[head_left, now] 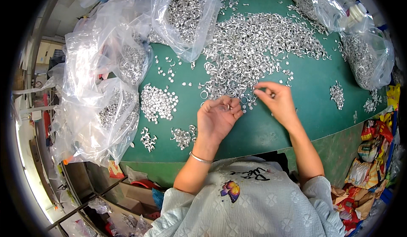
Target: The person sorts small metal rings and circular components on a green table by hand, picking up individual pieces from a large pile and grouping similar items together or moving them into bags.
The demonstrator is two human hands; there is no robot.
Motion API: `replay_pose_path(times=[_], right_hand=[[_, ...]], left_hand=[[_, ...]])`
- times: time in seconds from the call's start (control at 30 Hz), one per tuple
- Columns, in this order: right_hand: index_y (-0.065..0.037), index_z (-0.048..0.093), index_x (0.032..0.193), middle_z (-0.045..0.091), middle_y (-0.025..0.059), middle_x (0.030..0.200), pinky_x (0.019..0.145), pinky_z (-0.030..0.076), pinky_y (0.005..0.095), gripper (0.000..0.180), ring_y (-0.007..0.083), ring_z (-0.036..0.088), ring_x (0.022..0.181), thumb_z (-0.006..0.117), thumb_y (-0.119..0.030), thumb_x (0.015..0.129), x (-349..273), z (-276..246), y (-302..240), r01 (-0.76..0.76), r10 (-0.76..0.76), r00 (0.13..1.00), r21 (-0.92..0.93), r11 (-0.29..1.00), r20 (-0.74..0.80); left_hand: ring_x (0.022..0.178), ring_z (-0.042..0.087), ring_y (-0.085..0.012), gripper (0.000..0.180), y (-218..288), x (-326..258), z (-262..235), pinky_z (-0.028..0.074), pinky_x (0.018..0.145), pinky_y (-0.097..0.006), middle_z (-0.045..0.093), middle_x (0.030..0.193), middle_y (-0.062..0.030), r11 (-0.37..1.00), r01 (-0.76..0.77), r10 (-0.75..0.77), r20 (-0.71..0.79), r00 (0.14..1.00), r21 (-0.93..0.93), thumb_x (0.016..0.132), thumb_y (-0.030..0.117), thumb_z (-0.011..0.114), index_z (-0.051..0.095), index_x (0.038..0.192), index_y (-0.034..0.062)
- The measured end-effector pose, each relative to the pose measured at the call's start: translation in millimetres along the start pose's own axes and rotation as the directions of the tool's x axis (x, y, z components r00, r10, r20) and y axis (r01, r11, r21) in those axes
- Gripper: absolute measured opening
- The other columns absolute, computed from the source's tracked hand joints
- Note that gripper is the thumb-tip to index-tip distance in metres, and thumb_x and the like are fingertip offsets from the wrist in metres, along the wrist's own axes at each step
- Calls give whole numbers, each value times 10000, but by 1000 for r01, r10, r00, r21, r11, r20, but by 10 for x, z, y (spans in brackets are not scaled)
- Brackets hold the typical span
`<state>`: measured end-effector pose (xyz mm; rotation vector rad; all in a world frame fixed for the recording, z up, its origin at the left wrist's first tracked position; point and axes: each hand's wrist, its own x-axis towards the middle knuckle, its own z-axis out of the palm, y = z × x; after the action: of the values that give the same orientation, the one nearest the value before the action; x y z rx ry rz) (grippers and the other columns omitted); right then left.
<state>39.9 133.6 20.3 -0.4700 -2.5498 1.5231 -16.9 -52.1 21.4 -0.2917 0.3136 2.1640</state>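
Note:
A large heap of small silver metal rings point(250, 42) spreads over the green table point(305, 84) before me. Palm up, my left hand point(218, 118) is at the heap's near edge. Its fingers curl over a few small silver metal pieces point(226, 108), partly hidden. Just to the right, my right hand point(277, 103) is closed in a pinch, thumb and forefinger together beside the heap; whatever may be between the tips is too small to make out. A few loose pieces point(245, 101) lie between both hands.
Left of my hands lie a flower-shaped pile of small pieces point(157, 103) and smaller piles point(183, 137). Clear plastic bags of metal parts point(118, 105) crowd the left side; another bag point(360, 61) stands at the right. Small piles point(337, 96) lie toward the right edge.

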Motion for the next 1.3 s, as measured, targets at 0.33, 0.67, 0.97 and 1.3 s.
replay_pose_path(times=[0.33, 0.67, 0.97, 1.3], right_hand=[[-34, 614, 806, 556, 44, 542, 430, 388, 305, 125, 168, 514, 444, 673, -143, 812, 158, 123, 76, 25, -27, 999, -63, 998, -29], [-14, 597, 945, 539, 10, 647, 420, 342, 193, 108, 83, 459, 531, 583, -97, 878, 218, -264, -33, -415, 313, 887, 884, 217, 339], [-61, 670, 890, 657, 104, 830, 650, 492, 405, 185, 310, 630, 754, 705, -161, 737, 440, 183, 57, 226, -290, 953, -436, 871, -85], [-30, 590, 870, 515, -27, 656, 395, 261, 195, 118, 72, 397, 495, 631, -139, 853, 343, -345, 24, -348, 251, 924, 907, 237, 289]], left_hand=[[547, 421, -109, 171, 25, 258, 72, 359, 489, -238, 532, 742, -42, 163, -147, 464, 55, 884, 976, 867, 81, 594, 615, 1005, -18], [687, 615, -327, 224, -60, 620, 98, 488, 592, -398, 600, 869, -116, -755, 18, 367, 398, 841, 656, 766, 158, 701, 611, 943, 53], [550, 537, -235, 102, 120, 598, 94, 434, 491, -336, 582, 817, -116, -522, -14, 441, 284, 851, 853, 830, 99, 611, 554, 883, 34], [568, 489, -161, 131, 165, 586, 133, 425, 540, -286, 600, 755, -65, -289, -89, 439, 214, 873, 953, 799, 76, 649, 637, 919, 24]])
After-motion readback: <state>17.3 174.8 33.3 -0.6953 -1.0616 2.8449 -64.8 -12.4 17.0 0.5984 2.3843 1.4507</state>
